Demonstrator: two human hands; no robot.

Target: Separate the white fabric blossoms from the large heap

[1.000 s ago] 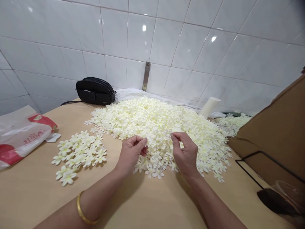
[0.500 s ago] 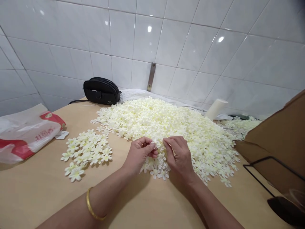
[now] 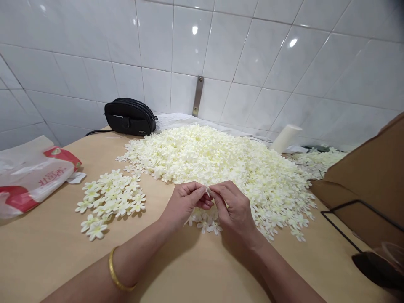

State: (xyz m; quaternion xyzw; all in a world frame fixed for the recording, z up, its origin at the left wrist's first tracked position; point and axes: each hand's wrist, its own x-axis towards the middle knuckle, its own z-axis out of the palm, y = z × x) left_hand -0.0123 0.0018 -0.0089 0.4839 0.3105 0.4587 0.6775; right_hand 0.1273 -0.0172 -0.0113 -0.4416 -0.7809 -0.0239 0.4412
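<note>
A big heap of cream-white artificial flowers (image 3: 202,155) covers the middle of the table. Just in front of it, my left hand (image 3: 186,200) pinches a small white artificial flower (image 3: 208,191) between thumb and forefinger; only a bit of it shows. The fingertips of my right hand (image 3: 233,204) are closed at the same spot, meeting the left fingertips. Whether they also grip the flower, or some other small piece, is hidden. Left of my hands lies a smaller, flatter group of flowers (image 3: 113,194), with yellowish centres.
A black pouch (image 3: 130,118) stands at the back left, and a red-and-white plastic bag (image 3: 38,176) lies at the left edge. A white roll (image 3: 285,139) leans behind the heap. To the right are a cardboard box (image 3: 362,181) and a black wire frame (image 3: 341,229).
My right hand has moved left, so its fingertips now meet those of my left hand at the flower. The whole view has shifted slightly.
</note>
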